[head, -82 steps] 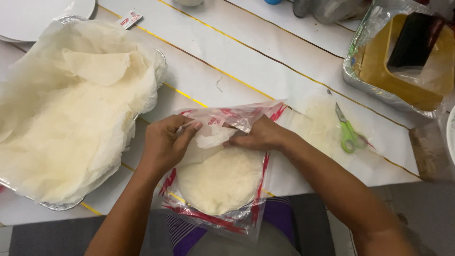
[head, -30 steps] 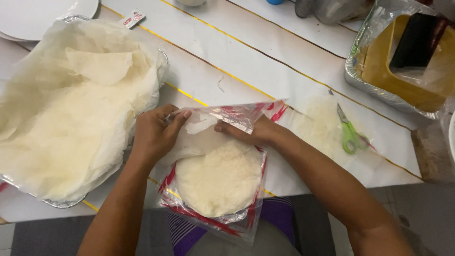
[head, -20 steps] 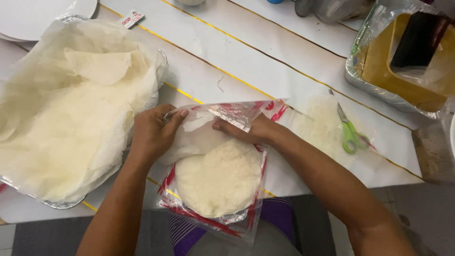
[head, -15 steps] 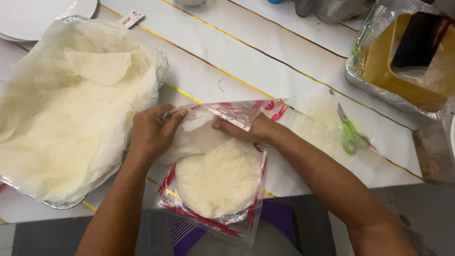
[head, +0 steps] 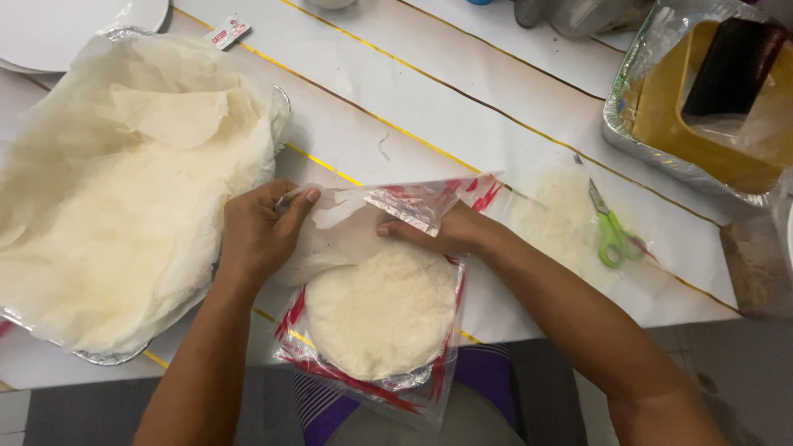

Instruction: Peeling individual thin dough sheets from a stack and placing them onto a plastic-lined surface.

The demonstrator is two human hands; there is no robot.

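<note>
A clear plastic bag (head: 363, 363) with red print lies at the table's near edge and holds a stack of round pale flatbreads (head: 380, 314). My left hand (head: 256, 235) pinches the bag's open top edge on the left. My right hand (head: 442, 231) presses on the folded top flap of the bag, on the right, just above the flatbreads. Part of the bag hangs over the table edge.
A large foil tray (head: 107, 357) lined with thin pale sheets (head: 124, 190) fills the left side. Green-handled scissors (head: 610, 231) lie to the right. A foil tray (head: 652, 153) with a yellow box sits at the far right. A white plate (head: 66, 29) and small sachet (head: 227, 33) lie top left.
Both hands have shifted slightly along the bag's top, folding the flap down over the flatbreads. The bag itself has stayed in place.
</note>
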